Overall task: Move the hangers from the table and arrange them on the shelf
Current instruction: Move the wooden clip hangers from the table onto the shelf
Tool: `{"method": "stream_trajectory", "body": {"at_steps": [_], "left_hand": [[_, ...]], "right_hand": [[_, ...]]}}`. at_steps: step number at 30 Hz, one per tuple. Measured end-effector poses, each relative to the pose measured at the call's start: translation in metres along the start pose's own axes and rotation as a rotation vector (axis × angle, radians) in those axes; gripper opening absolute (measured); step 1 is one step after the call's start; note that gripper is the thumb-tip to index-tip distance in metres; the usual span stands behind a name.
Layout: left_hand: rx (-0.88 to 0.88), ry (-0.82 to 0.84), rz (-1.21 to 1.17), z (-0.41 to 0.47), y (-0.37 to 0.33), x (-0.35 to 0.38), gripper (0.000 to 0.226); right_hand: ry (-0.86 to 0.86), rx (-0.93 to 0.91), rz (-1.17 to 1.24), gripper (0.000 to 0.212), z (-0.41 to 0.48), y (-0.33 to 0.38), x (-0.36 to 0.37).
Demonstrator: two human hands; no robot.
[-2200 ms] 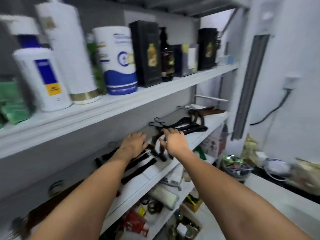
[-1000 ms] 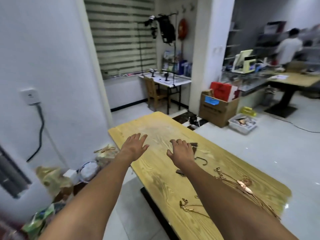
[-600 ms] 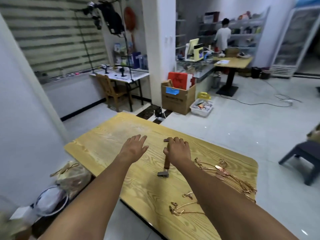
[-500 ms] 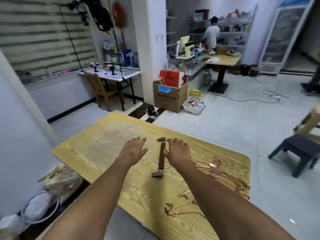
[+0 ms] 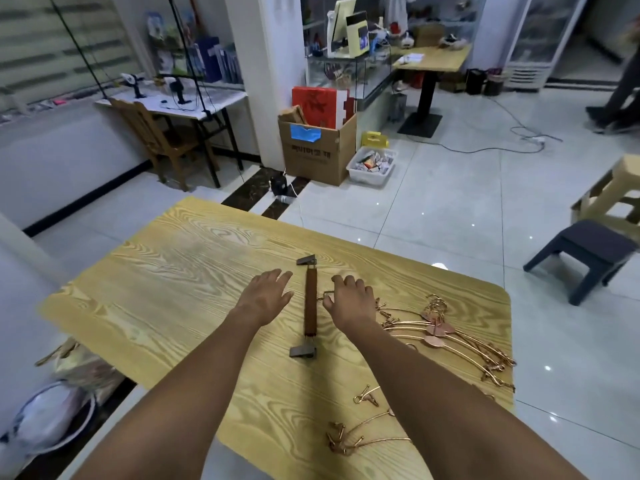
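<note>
A brown wooden hanger (image 5: 310, 306) with metal clips at both ends lies in the middle of the yellow wooden table (image 5: 173, 289). My left hand (image 5: 266, 296) hovers just left of it, fingers straight and spread. My right hand (image 5: 349, 299) is just right of it, fingers bent down beside the hanger's wire hook, holding nothing that I can see. A pile of gold metal hangers (image 5: 446, 336) lies right of my right forearm. Two more gold hangers (image 5: 360, 434) lie near the table's front edge. The shelf is out of view.
A dark stool (image 5: 585, 251) and a beige stool (image 5: 616, 195) stand on the tiled floor to the right. A cardboard box (image 5: 317, 147) and a white bin (image 5: 372, 164) sit beyond the table. Bags (image 5: 52, 410) lie at the left. A person's legs (image 5: 620, 98) show far right.
The view swung from the shelf to the table. Both hands came in over the wooden hanger, and my right hand's fingers have bent down beside its hook.
</note>
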State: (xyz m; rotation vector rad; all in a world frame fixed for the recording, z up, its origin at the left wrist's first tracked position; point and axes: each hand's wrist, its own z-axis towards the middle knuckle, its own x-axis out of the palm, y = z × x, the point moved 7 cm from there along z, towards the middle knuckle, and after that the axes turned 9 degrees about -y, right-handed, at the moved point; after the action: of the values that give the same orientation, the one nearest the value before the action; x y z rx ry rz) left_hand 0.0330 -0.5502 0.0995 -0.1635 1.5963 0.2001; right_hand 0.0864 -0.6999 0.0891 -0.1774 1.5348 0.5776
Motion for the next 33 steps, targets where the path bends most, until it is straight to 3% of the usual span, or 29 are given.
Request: {"method": "stream_trajectory", "body": {"at_steps": [12,24,29,33], "left_hand": [[0.082,0.036,-0.074,0.061,0.023,0.038,0.052],[0.238,0.075,-0.143,0.111,0.057,0.092,0.050],[0.241,0.085,-0.185,0.117,0.073,0.113,0.048],[0.298,0.058,-0.208,0.117,0.080,0.117,0.045]], "right_hand": [[0.094,0.086,-0.011,0.047,0.037,0.004,0.061],[0.198,0.332,-0.001,0.051,0.074,0.030,0.141],[0.230,0.536,0.018,0.039,0.085,0.030,0.169],[0.210,0.559,0.006,0.033,0.089,0.027,0.177]]}}
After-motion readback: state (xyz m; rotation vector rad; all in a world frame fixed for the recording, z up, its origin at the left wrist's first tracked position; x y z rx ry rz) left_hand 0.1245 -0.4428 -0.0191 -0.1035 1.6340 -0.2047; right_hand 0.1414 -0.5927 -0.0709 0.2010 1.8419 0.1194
